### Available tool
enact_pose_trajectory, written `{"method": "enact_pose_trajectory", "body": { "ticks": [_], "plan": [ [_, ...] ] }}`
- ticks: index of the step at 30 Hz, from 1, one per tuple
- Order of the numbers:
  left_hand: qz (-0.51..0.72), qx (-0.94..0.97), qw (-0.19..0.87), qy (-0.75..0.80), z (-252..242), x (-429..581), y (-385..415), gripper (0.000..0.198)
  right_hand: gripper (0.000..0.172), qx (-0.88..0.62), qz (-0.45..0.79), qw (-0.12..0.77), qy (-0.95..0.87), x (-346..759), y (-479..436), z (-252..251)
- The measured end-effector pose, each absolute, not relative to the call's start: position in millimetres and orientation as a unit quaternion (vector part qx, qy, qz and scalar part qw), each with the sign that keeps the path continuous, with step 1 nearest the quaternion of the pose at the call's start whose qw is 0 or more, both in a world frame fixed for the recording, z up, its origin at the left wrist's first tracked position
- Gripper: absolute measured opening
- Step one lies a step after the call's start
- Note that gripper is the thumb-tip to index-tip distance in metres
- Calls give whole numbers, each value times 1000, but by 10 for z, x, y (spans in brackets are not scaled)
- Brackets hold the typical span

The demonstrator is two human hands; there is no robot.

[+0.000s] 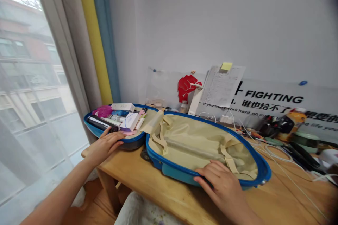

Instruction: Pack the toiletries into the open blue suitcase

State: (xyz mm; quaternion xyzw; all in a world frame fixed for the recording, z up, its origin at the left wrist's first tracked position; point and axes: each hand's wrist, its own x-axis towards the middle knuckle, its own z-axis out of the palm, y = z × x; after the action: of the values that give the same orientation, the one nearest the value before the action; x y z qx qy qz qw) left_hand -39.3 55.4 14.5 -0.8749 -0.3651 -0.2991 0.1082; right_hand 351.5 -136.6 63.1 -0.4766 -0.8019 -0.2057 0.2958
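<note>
A small blue suitcase (260,168) lies open on a wooden desk (169,191). Its right half is lined with beige fabric and straps (195,144). Its left half (92,128) holds boxes, tubes and a black cylinder (101,123). My left hand (105,145) rests on the near rim of the left half, fingers spread, beside the black cylinder. My right hand (221,181) lies over the near rim of the right half, fingers curled onto the edge and lining.
The desk's back right is crowded with cables (274,151), an orange bottle (294,119), a green bowl (306,140) and pens. Papers (221,86) and a banner hang on the wall. A window and curtains (87,38) stand at the left. The desk edge runs near me.
</note>
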Motion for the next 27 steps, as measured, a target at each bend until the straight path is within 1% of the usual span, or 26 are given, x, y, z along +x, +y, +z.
{"method": "enact_pose_trajectory", "body": {
  "ticks": [5, 10, 13, 16, 18, 20, 22, 25, 27],
  "plan": [
    [-315, -871, 115, -359, 120, -483, 605, 38, 21, -477, -162, 283, -816, 3581, -1197, 600],
    [-324, -859, 124, -378, 103, -441, 619, 38, 23, -472, -146, 273, -825, 3665, -1050, 591],
    [-313, -860, 122, -385, 128, -399, 618, 39, 24, -473, -147, 262, -829, 3693, -1044, 602],
    [-291, -864, 113, -394, 178, -381, 590, 38, 24, -434, -180, 261, -843, 3838, -1072, 635],
    [-274, -869, 106, -398, 223, -383, 558, 37, 23, -417, -230, 277, -834, 4049, -1082, 636],
    [-262, -875, 101, -394, 284, -388, 531, 37, 23, -433, -283, 293, -804, 4334, -1082, 581],
    [-265, -875, 101, -393, 375, -371, 528, 38, 27, -462, -305, 304, -775, 4638, -1077, 459],
    [-282, -841, 107, -449, 582, -264, 614, 46, 36, -534, -275, 361, -714, 4989, -1065, 209],
    [-259, -800, 115, -529, 739, -135, 737, 53, 39, -583, -227, 410, -664, 5099, -1056, 70]
  ]
}}
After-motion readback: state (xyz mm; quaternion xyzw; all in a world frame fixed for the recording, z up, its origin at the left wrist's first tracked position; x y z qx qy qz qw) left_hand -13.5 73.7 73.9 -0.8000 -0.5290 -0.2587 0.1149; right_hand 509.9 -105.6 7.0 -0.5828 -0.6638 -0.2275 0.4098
